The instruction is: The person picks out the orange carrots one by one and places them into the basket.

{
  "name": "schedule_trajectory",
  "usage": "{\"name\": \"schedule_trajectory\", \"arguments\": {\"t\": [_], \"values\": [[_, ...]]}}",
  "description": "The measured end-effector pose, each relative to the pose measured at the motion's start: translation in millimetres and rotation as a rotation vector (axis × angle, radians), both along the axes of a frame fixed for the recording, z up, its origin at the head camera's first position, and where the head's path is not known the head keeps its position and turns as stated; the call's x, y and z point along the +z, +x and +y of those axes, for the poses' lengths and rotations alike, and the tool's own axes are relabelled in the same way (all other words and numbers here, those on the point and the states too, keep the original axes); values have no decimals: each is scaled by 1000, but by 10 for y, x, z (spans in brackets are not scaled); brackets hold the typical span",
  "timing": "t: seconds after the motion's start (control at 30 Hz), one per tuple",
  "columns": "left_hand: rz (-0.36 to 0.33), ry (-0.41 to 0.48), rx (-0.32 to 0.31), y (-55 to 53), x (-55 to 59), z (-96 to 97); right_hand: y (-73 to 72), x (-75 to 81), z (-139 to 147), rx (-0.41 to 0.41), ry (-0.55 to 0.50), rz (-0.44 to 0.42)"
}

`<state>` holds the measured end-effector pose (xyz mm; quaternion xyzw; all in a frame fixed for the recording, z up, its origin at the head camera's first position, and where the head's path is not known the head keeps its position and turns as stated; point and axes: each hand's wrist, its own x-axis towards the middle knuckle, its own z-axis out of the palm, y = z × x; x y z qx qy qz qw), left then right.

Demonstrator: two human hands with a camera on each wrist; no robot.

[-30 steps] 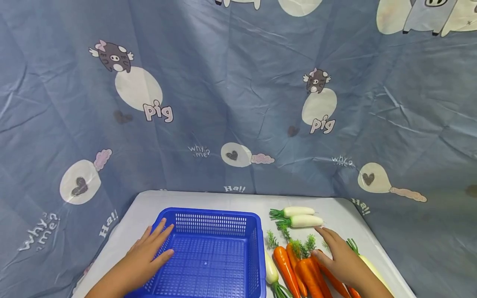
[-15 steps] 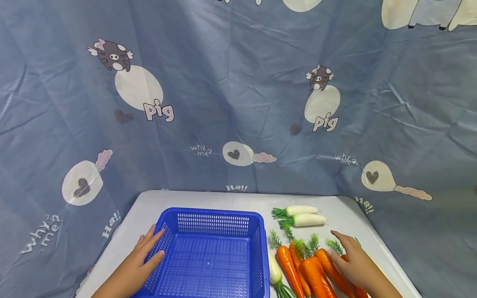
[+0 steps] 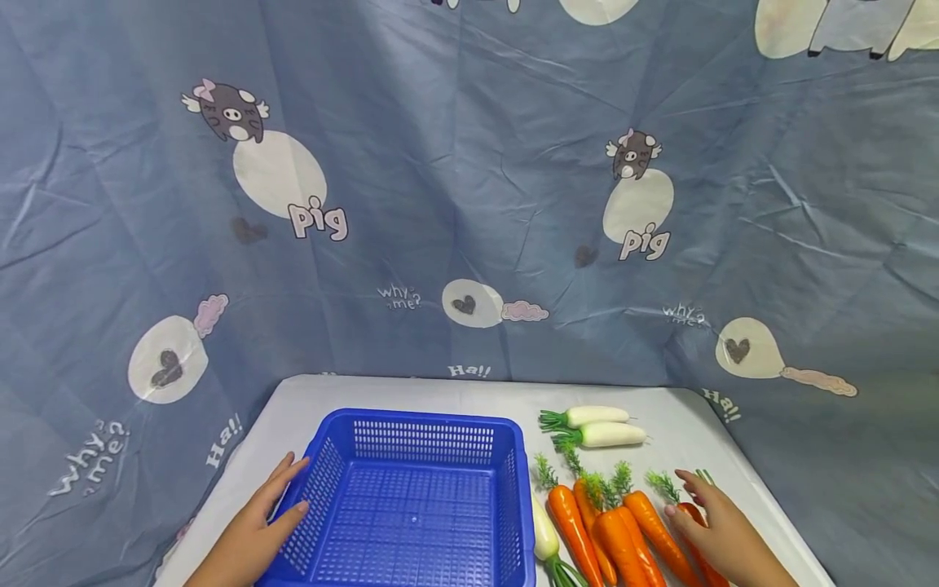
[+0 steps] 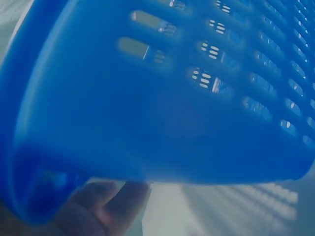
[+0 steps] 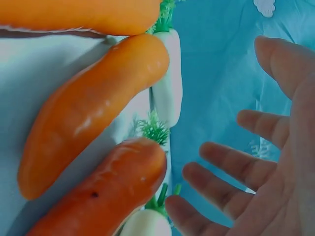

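A blue plastic basket [image 3: 414, 522] with slotted walls stands on the white table, nothing inside it. My left hand [image 3: 253, 526] is at its left rim, fingers parted and loosely extended. In the left wrist view some of those fingers [image 4: 123, 206] show below the basket's wall [image 4: 123, 123]. Over the rightmost carrot [image 3: 697, 530] hovers my right hand [image 3: 722, 530]; the right wrist view shows its fingers spread, holding nothing. Beside it lie several orange carrots [image 3: 575, 526] with green tops, one much thicker carrot [image 3: 623, 542] among them.
Two white radishes [image 3: 612, 434] lie at the back right of the table [image 3: 469, 395]. Another white radish [image 3: 543, 530] lies along the basket's right wall, and a further one [image 5: 147, 225] shows near the right hand. A blue patterned cloth [image 3: 469, 204] hangs behind.
My left hand has drawn back from over the basket to its left rim. My right hand has moved right and nearer, uncovering more of the carrots. The head view has shifted slightly.
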<state>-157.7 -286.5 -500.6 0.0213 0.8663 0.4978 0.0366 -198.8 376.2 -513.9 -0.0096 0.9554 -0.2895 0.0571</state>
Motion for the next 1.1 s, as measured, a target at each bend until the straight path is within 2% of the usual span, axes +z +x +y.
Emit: {"name": "schedule_trajectory", "arguments": {"t": [0.2,0.27,0.4,0.53,0.67,0.87,1.1], "values": [[66,18,1,41,-101,-66,28,-91,63,-34,-20,-43],[67,39,2,52,-128,-77,39,-124,79,-44,-14,-41],[37,87,-5,59,-155,-74,73,-165,113,-52,-4,-32],[-1,143,-23,47,-164,-74,84,-195,157,-60,-17,-58],[-43,158,-38,37,-192,-90,69,-251,225,-63,-43,-81],[-20,179,-37,67,-274,-127,69,-351,316,-57,-142,-109],[23,257,-77,85,-346,-129,59,-415,331,-111,-148,-137]]}}
